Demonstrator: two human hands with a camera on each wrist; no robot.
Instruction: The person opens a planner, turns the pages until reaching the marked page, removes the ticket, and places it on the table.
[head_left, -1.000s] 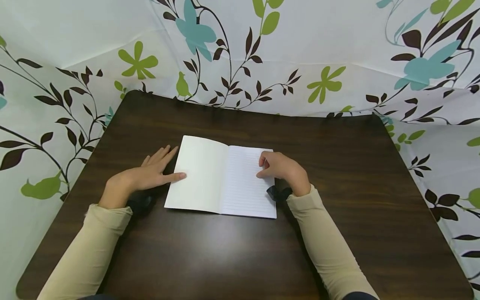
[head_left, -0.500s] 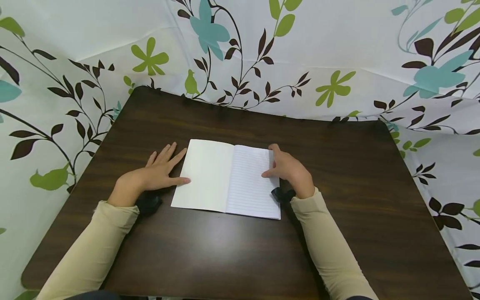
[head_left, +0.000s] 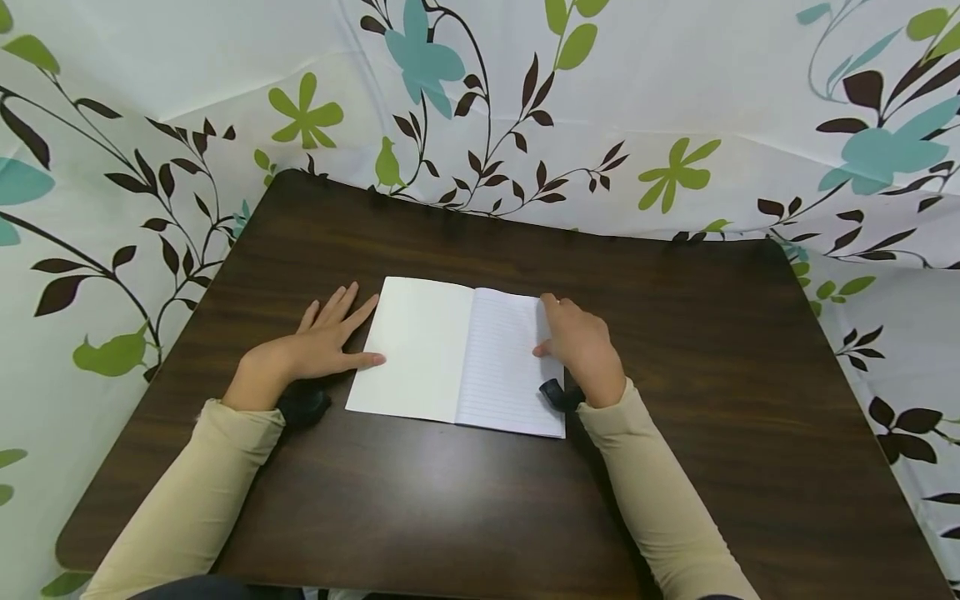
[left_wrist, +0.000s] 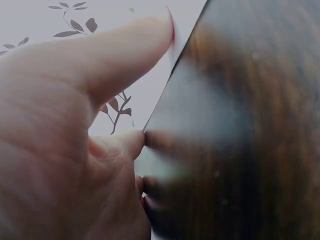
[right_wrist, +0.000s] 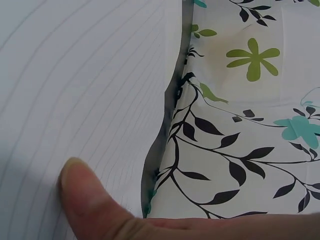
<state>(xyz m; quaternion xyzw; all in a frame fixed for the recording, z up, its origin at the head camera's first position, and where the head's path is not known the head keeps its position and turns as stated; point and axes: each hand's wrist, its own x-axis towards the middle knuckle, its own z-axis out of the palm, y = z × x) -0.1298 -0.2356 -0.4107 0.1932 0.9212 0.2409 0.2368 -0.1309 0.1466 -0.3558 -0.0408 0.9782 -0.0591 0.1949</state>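
A notebook [head_left: 416, 333] lies spread on the dark wooden table, its left side blank and its right side a lined page [head_left: 498, 367]. My left hand [head_left: 307, 350] has its fingers spread on the wood at the left, with the thumb resting on the blank side's edge. At the right edge, my right hand [head_left: 588, 346] grips the notebook's lined side, thumb on top and fingers at the outer edge near the upper corner. The right wrist view shows that thumb [right_wrist: 87, 195] against the ruled paper [right_wrist: 90, 90]; the fingertips are hidden there.
The table [head_left: 420, 517] extends around the notebook on every side. A white curtain [head_left: 675, 75] printed with leaves, flowers and birds hangs behind and beside it. A dark wrist strap [head_left: 303, 404] sits at the left cuff, and a similar dark piece [head_left: 558, 395] at the right.
My right hand has moved from over the lined page outward to its right edge, thumb drawn back toward that edge. My left hand keeps its place. The head view has shifted slightly.
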